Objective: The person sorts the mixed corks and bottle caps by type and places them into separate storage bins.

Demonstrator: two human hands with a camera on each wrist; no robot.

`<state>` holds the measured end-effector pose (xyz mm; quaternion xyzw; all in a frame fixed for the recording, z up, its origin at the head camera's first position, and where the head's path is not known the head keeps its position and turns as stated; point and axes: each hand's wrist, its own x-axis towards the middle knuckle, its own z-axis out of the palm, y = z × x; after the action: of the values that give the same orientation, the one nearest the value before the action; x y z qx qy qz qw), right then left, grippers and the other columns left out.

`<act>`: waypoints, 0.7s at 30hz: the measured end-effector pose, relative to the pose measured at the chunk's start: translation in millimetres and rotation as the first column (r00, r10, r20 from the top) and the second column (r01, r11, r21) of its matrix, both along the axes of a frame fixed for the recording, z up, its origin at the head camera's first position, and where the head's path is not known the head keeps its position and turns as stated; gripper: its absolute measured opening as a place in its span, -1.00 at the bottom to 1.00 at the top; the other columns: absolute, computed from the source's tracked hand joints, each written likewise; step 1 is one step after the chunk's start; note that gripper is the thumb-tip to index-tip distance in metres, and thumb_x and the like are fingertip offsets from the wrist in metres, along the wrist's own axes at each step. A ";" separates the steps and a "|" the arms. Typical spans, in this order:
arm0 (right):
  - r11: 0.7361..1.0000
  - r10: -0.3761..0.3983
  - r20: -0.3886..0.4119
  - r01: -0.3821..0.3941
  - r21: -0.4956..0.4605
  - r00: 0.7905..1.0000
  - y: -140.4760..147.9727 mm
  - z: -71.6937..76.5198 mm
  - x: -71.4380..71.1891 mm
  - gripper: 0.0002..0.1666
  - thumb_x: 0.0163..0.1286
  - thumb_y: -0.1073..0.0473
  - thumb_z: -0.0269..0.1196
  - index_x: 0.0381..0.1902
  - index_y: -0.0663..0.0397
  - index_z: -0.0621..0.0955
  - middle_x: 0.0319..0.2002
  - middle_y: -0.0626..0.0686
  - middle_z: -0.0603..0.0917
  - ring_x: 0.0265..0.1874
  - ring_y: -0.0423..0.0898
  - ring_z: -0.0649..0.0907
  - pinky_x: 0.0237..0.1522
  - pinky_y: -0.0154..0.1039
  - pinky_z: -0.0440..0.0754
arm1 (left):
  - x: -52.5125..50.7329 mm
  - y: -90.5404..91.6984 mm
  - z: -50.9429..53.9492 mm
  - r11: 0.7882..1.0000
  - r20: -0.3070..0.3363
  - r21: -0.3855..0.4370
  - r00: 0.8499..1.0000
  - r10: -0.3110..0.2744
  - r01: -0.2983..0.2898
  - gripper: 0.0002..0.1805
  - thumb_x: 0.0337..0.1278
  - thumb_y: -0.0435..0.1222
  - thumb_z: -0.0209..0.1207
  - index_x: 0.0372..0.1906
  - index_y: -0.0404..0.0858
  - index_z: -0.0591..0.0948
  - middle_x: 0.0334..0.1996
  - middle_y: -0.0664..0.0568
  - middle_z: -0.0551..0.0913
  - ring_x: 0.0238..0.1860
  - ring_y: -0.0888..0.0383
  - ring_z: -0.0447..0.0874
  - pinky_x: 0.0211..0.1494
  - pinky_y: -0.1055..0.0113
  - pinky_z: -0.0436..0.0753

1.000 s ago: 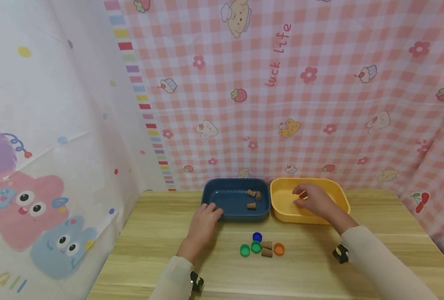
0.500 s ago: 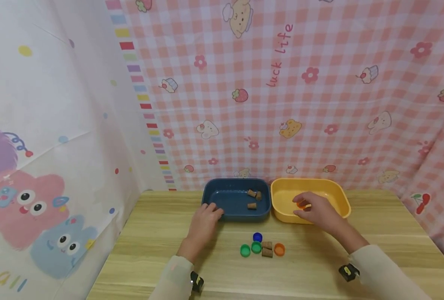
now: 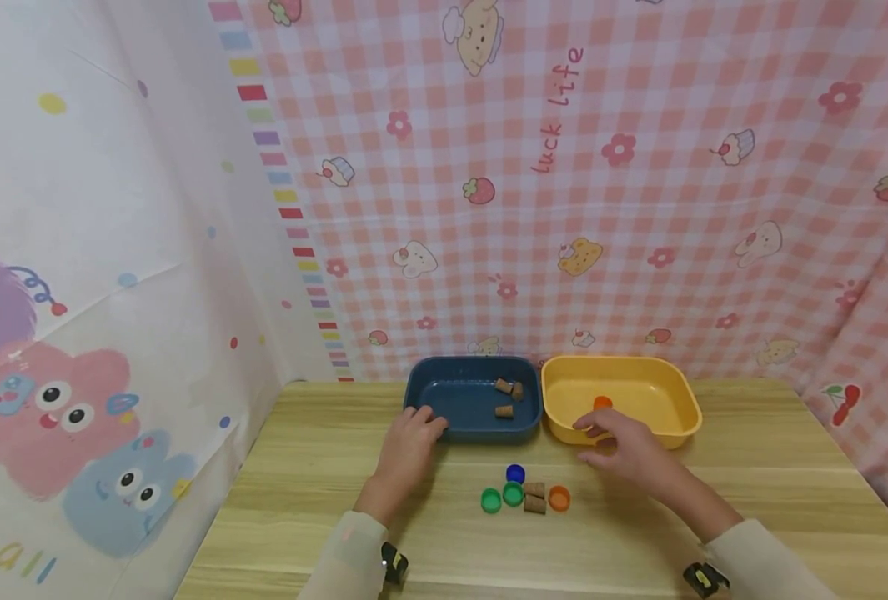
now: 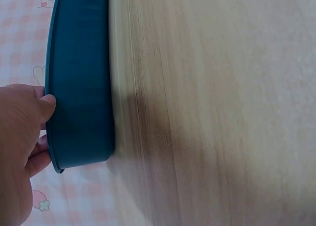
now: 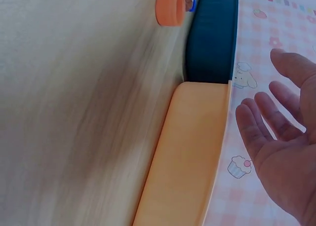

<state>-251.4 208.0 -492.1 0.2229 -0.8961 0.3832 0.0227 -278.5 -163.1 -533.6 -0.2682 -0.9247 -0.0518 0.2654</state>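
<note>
My left hand point(image 3: 404, 454) holds the near left corner of a dark blue tray point(image 3: 454, 406); in the left wrist view its thumb point(image 4: 48, 106) lies against the outer wall, with fingers across the rim. Inside that tray lie 3 corks point(image 3: 504, 412). My right hand point(image 3: 627, 454) hovers at the near rim of a yellow tray point(image 3: 654, 402), fingers loosely bent and apart, with nothing between them in the right wrist view. One orange bottle cap point(image 3: 603, 402) is in the yellow tray, partly hidden by the rim and hand.
In front of the trays, a blue cap point(image 3: 515, 474), two green caps point(image 3: 491, 500), two corks point(image 3: 535, 504) and an orange cap point(image 3: 559, 498) sit close together on the wooden table point(image 3: 459, 550). A pink checked cloth point(image 3: 534, 317) hangs behind.
My right hand has drawn back from inside the yellow tray toward its near rim, and the orange cap shows inside. The left hand stays in place.
</note>
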 end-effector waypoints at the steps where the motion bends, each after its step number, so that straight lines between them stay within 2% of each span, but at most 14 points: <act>1: 1.000 0.013 0.014 -0.013 0.001 1.000 -0.1 -0.4 0.8 -0.57 0.23 0.26 0.50 0.04 0.22 0.66 0.00 0.20 0.71 -0.02 0.19 0.72 0.00 0.05 0.73 | -0.2 -0.1 0.1 1.000 0.000 0.000 1.000 0.000 0.000 -0.74 0.13 -0.49 0.35 -0.12 -0.15 0.79 -0.30 0.01 0.68 -0.35 0.05 0.50 -0.20 0.20 0.57; 6: 0.997 0.066 0.089 -0.069 0.029 0.994 -1.4 -4.4 5.4 -0.50 0.27 0.16 0.48 0.12 0.20 0.64 0.05 0.18 0.69 0.01 0.18 0.70 0.05 0.01 0.72 | -0.9 -0.4 0.1 1.000 0.001 -0.002 1.000 0.000 0.000 -0.76 0.15 -0.48 0.35 -0.12 -0.14 0.79 -0.31 0.02 0.67 -0.35 0.05 0.48 -0.22 0.21 0.56; 11: 0.988 0.122 0.084 -0.129 0.087 0.989 -6.8 -15.2 9.7 -0.44 0.23 0.14 0.51 0.16 0.19 0.62 0.07 0.19 0.68 -0.01 0.18 0.70 0.00 0.00 0.73 | -1.1 -0.1 -1.0 1.000 -0.007 0.003 1.000 0.001 -0.001 -0.77 0.18 -0.48 0.32 -0.13 -0.15 0.80 -0.32 0.01 0.66 -0.36 0.04 0.48 -0.22 0.21 0.55; 18: 0.975 0.129 0.160 -0.155 0.157 0.979 -17.7 -28.2 16.3 -0.42 0.22 0.00 0.53 0.14 0.10 0.65 0.07 0.08 0.65 0.02 0.06 0.66 0.03 0.06 0.69 | -1.2 0.6 -2.4 1.000 0.009 0.008 1.000 0.015 -0.015 -0.77 0.18 -0.46 0.34 -0.13 -0.12 0.81 -0.32 0.04 0.68 -0.35 0.07 0.50 -0.20 0.23 0.56; 21: 0.971 0.135 0.131 -0.157 0.178 0.982 -20.9 -31.3 17.7 -0.41 0.18 -0.01 0.55 0.11 0.11 0.66 0.05 0.06 0.67 -0.02 0.01 0.66 0.01 -0.02 0.68 | -2.1 1.3 -2.1 1.000 0.026 0.002 0.999 0.022 -0.022 -0.77 0.19 -0.45 0.33 -0.12 -0.11 0.81 -0.30 0.05 0.68 -0.34 0.08 0.50 -0.19 0.24 0.56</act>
<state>-233.7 187.1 -523.4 0.2663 -0.9092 0.3100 -0.0797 -280.6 -161.8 -535.7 -0.2569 -0.9309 -0.0532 0.2540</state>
